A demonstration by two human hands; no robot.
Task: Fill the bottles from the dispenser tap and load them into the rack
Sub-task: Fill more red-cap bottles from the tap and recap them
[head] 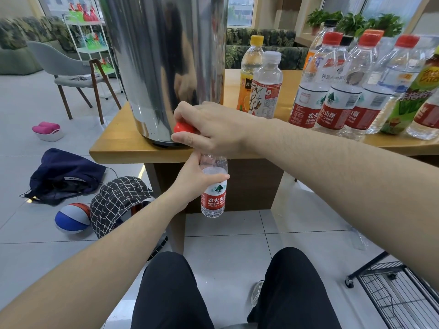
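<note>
Head view: left hand (pixel 190 179) grips "NONGFU SPRING" bottle (pixel 213 186) under tap (pixel 184 127).

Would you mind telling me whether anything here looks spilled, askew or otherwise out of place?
No spill shows. The oddities lie on the floor left of the table: a dark bag, a checked bag and a ball lie scattered there. The bottle hangs upright under the tap.

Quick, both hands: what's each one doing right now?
Left hand: gripping the water bottle under the tap.
Right hand: curled around the red tap handle.
</note>
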